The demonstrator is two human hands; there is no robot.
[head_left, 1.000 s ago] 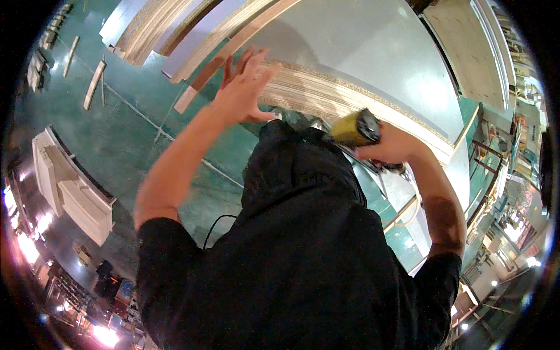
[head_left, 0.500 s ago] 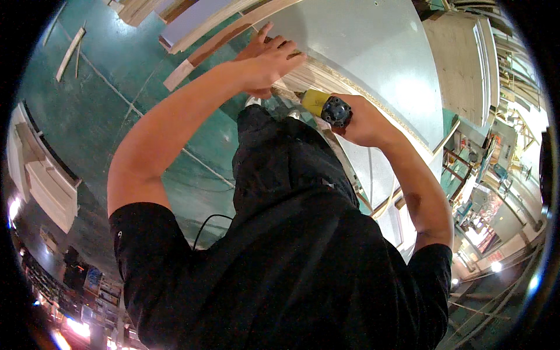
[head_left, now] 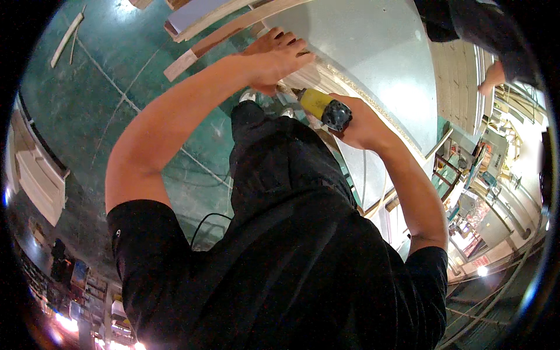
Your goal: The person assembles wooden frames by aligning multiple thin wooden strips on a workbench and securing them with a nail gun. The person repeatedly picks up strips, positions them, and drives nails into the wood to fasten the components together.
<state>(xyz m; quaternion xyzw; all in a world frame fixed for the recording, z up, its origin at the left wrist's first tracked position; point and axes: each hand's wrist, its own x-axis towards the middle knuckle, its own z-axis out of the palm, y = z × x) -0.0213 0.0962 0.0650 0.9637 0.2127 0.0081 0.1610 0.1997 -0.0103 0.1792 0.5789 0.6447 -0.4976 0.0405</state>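
In my right hand (head_left: 364, 125) is a yellow and black power drill (head_left: 318, 105), its tip pointing left toward the edge of a board. My fingers wrap its grip, which they mostly hide. My left hand (head_left: 277, 61) lies over pale wooden strips (head_left: 306, 76) along the edge of a large grey panel (head_left: 373, 46). Its fingers are over the top and the thumb is lower, at the edge side. The drill's tip sits just below my left hand; whether it touches the wood I cannot tell.
A longer wooden strip (head_left: 186, 61) juts out left of the panel. On the right stands a stack of wooden panels (head_left: 458, 87), where another person's hand (head_left: 493, 77) rests. Loose sticks (head_left: 67, 38) lie on the green floor (head_left: 87, 111), and white panels (head_left: 44, 175) stand at far left.
My left hand has shifted slightly right along the wood, its fingers now closer together. The drill tilts a little more downward to the right. Another person has come into view at the upper right.
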